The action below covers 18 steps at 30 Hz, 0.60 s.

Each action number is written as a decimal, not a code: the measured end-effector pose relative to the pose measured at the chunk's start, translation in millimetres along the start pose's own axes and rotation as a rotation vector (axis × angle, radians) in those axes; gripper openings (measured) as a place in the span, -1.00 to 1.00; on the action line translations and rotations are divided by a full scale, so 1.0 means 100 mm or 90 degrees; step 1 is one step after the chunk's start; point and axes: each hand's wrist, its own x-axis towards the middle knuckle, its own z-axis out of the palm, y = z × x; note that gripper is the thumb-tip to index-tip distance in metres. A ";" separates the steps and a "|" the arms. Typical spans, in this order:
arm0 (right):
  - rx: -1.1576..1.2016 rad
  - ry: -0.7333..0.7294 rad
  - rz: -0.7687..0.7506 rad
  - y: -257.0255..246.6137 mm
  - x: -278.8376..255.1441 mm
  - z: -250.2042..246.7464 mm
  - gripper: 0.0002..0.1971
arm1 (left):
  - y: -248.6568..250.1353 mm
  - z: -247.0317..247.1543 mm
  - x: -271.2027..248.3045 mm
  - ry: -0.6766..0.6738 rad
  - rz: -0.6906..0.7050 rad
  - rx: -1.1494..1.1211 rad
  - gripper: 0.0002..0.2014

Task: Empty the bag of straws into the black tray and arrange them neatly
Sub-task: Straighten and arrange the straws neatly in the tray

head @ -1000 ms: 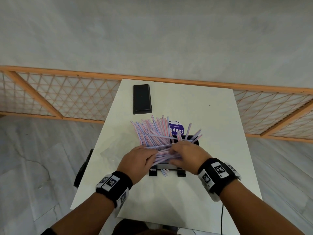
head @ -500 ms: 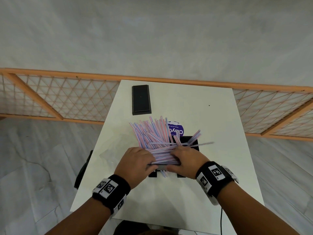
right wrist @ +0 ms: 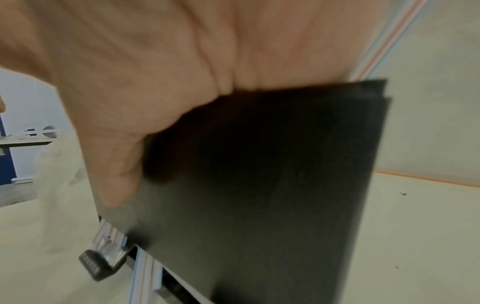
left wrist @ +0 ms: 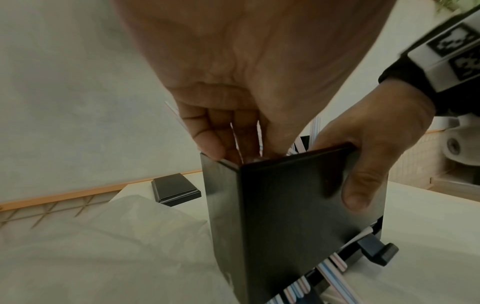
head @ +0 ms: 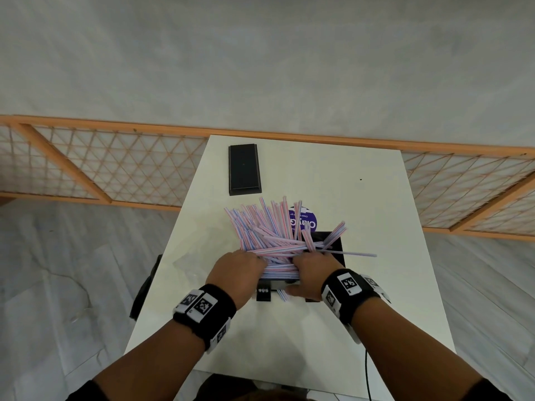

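Fig.: both my hands at the black tray (head: 335, 247), head + wrist views.

L hand (head: 236, 273): fingers (left wrist: 207, 131) curled down into the tray's open top at its near-left corner, in among the straws (head: 269, 227); I'd say they press or bunch the straws, but an actual pinch can't be confirmed from the wrist view.

R hand (head: 311, 270): grips the tray's near wall, thumb (left wrist: 363, 181) flat on the outer face, remaining fingers over the rim & inside, hidden by the straws.

Straws: pink/blue/white striped, mostly standing in the tray and fanning up and away to the left; a few lie crosswise, one poking out well to the right (head: 362, 254). Some ends stick out under the tray's near edge (left wrist: 335, 265).

Tray: upright box-like holder on the white surface (head: 318, 337), just in front of me, centre.

Periphery: purple label (head: 308, 222) behind the straws; clear plastic bag (left wrist: 116, 226) crumpled on the surface left of the tray; second flat black piece (head: 243, 169) well apart at far left.
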 end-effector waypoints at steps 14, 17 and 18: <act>0.013 0.116 -0.033 -0.06 -0.29 0.01 -0.39 | 0.04 -0.02 0.05 0.000 -0.046 -0.005 -0.72; 0.038 0.220 -0.034 -0.08 -0.51 -0.02 -0.44 | -0.02 0.02 -0.02 0.073 -0.055 -0.092 -0.72; 0.071 0.272 -0.030 -0.07 -0.57 -0.02 -0.49 | -0.03 0.05 -0.04 0.095 -0.060 -0.107 -0.73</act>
